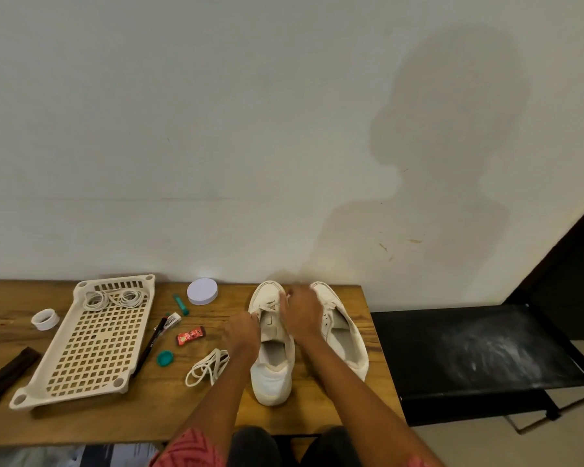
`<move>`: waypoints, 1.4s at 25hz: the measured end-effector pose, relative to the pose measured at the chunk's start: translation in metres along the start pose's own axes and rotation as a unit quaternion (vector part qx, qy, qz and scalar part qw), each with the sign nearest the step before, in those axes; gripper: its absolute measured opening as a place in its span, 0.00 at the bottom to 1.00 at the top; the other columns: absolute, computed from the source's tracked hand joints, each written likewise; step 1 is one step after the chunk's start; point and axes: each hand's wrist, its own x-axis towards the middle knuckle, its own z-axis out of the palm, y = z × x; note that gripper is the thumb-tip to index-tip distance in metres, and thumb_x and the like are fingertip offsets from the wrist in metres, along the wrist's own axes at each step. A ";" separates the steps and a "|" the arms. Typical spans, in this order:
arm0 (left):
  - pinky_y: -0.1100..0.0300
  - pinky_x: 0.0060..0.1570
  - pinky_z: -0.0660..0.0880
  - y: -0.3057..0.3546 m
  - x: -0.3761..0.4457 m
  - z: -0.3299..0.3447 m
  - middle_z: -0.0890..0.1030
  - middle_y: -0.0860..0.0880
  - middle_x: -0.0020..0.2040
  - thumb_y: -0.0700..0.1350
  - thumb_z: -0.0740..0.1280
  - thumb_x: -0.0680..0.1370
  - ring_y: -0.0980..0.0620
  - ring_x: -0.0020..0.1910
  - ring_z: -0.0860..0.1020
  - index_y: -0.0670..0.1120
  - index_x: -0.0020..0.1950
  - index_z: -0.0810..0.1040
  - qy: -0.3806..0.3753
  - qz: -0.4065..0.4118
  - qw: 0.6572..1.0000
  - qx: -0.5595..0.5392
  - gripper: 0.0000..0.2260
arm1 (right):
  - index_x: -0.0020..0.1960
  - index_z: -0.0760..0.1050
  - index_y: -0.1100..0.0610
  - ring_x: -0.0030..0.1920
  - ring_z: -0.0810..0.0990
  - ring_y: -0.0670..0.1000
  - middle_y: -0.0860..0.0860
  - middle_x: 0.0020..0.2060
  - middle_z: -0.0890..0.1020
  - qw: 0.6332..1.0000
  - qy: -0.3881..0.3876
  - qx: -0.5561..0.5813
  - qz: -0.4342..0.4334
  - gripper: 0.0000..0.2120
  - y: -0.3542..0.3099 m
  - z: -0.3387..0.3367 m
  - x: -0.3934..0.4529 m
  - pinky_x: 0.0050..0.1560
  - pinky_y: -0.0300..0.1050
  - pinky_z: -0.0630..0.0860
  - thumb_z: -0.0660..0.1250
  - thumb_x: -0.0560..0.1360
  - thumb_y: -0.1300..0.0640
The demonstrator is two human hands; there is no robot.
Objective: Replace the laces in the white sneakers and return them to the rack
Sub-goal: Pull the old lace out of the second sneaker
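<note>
I am sitting at a wooden table (317, 412) against a pale wall, working on the nearer white sneaker (273, 358), which is standing heel toward me. My left hand (242, 332) is curling its fingers around the lace (267, 306) at the sneaker's left side. My right hand (302, 313) is gripping the lace over the tongue. The second sneaker (343, 328) is lying just to the right, touching the first. A loose lace (207, 365) is lying just left of the sneaker. Farther left, a cream plastic rack (91, 345) is holding two coiled laces (113, 298).
</note>
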 end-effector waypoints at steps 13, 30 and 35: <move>0.63 0.42 0.71 -0.001 0.000 0.003 0.80 0.46 0.52 0.48 0.56 0.82 0.51 0.50 0.78 0.42 0.55 0.77 0.025 0.024 0.999 -0.012 0.14 | 0.44 0.79 0.60 0.39 0.74 0.49 0.55 0.42 0.82 0.961 0.037 0.208 0.180 0.12 0.012 0.040 -0.020 0.36 0.39 0.64 0.61 0.78 0.55; 0.55 0.52 0.72 0.021 0.011 0.019 0.78 0.39 0.58 0.34 0.62 0.77 0.40 0.58 0.75 0.39 0.60 0.75 0.148 0.048 0.930 -0.334 0.12 | 0.53 0.78 0.55 0.49 0.78 0.49 0.52 0.49 0.81 0.980 0.034 0.121 0.154 0.15 0.014 0.048 -0.017 0.41 0.37 0.68 0.57 0.80 0.48; 0.50 0.58 0.75 0.013 0.021 -0.002 0.74 0.41 0.64 0.35 0.59 0.79 0.41 0.59 0.76 0.42 0.66 0.71 0.095 -0.317 0.697 -0.636 0.16 | 0.55 0.78 0.55 0.50 0.78 0.49 0.51 0.50 0.81 0.987 0.013 0.088 0.131 0.15 0.015 0.043 -0.016 0.39 0.38 0.66 0.57 0.80 0.49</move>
